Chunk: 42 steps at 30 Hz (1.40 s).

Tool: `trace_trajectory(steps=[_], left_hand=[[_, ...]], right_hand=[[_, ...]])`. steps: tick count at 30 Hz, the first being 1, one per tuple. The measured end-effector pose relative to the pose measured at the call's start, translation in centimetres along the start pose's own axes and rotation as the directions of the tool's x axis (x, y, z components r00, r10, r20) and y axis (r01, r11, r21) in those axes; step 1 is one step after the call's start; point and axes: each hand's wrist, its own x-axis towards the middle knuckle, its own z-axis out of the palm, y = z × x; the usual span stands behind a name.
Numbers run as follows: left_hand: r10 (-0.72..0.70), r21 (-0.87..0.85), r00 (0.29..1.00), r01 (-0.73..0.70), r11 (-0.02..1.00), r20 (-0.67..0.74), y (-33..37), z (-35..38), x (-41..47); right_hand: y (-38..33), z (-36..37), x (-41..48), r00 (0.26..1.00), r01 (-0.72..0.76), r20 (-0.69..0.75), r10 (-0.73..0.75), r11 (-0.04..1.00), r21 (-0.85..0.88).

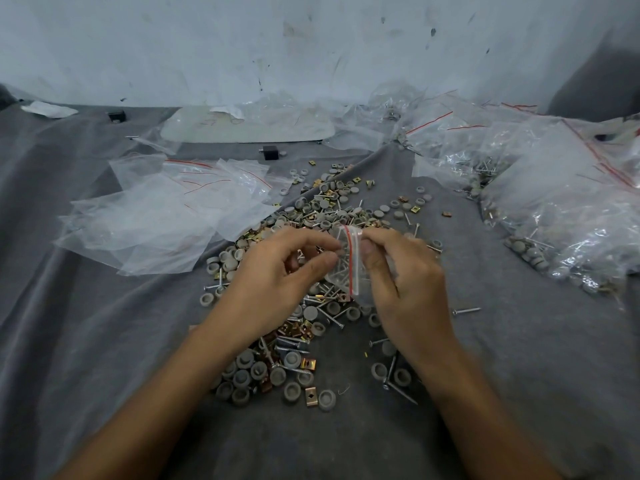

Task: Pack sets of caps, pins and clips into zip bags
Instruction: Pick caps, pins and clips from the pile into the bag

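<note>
Left hand [277, 271] and right hand [405, 282] both pinch the zip bag [341, 271]. Probably sealing, bit blurry; best press along the whole red strip [350, 261]

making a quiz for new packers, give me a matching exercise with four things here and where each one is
Things
1. small zip bag
2. empty zip bags
3. filled bags
4. loose grey caps

Places
a. heaped at the right of the grey cloth
b. pinched between the left hand and the right hand
c. piled flat at the left
d. scattered in the middle, under the hands

Pairs: 1-b, 2-c, 3-a, 4-d
</note>
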Motion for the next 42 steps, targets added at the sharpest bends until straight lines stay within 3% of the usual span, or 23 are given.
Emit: trace_trajectory(steps=[7, 10, 14, 20, 26, 30, 33, 36, 39, 42], left_hand=[[-0.096, 0.087, 0.995, 0.099, 0.991, -0.035, -0.8, -0.7, 0.1], [-0.142, 0.240, 0.988, 0.124, 0.963, 0.057, -0.8, -1.1, 0.1], [-0.126, 0.497, 0.983, 0.044, 0.866, 0.131, -0.9, -0.7, -0.1], [-0.162, 0.601, 0.981, 0.064, 0.796, 0.110, -1.3, 0.5, -0.6], [-0.124, 0.477, 0.992, 0.121, 0.870, -0.025, -1.5, -0.4, 0.1], [-0.065, 0.120, 0.982, 0.087, 0.989, -0.180, -0.6, -0.6, 0.1], [-0.079, -0.079, 0.995, 0.074, 0.994, -0.055, 0.5, -0.1, 0.0], [-0.104, -0.064, 0.995, 0.103, 0.993, -0.009, 0.8, -0.2, 0.1], [-0.146, 0.160, 0.976, 0.121, 0.980, 0.159, 0.2, -1.6, 0.2], [-0.237, 0.403, 0.901, 0.078, 0.912, 0.363, 0.1, -1.9, 0.0]], right_hand=[[-0.2, -0.1, 0.1, 0.997, -0.038, -0.068, 0.039, 0.999, 0.013], [-0.2, -0.2, 0.1, 0.996, -0.041, -0.076, 0.042, 0.999, 0.015], [-0.3, -0.2, 0.1, 0.996, -0.049, -0.078, 0.050, 0.999, 0.018], [-0.4, -0.2, 0.0, 0.996, -0.049, -0.069, 0.050, 0.999, 0.024], [-0.2, -0.1, 0.0, 0.998, -0.034, -0.060, 0.035, 0.999, 0.023], [0.0, 0.1, -0.1, 0.999, -0.018, -0.027, 0.018, 1.000, -0.020], [0.0, 0.2, -0.1, 1.000, 0.013, -0.011, -0.013, 0.999, -0.045], [0.2, 0.1, 0.0, 0.999, -0.008, -0.044, 0.005, 0.998, -0.055], [0.1, 0.0, 0.0, 0.997, -0.035, -0.068, 0.031, 0.998, -0.059], [-0.1, 0.0, 0.0, 0.997, -0.030, -0.069, 0.026, 0.998, -0.062]])
